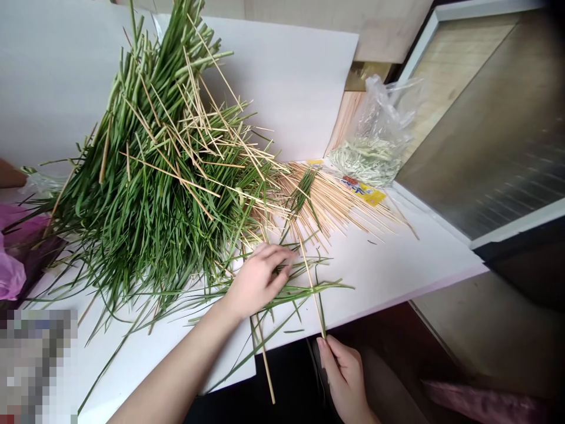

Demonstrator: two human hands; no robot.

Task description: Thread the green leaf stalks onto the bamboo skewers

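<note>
My right hand [344,372], near the table's front edge, pinches the lower end of a thin bamboo skewer [312,282]. A green chive leaf [321,306] runs alongside the skewer into the same grip. My left hand [260,277] hovers over or rests on loose chives [304,290] spread on the table; I cannot tell whether it touches them. Its fingers are bent, with a gap between thumb and fingertips and nothing visible in them. Behind it rises a large heap of chives [145,218] with several skewers lying across it. A small chive bunch [303,189] lies on fanned-out skewers [335,203].
A clear plastic bag [371,156] of pale green stuff stands at the back right beside a yellow wrapper [371,194]. A loose skewer [266,365] sticks out over the white table's [379,265] front edge. Pink plastic [11,271] lies at left. A framed panel [494,118] bounds the right.
</note>
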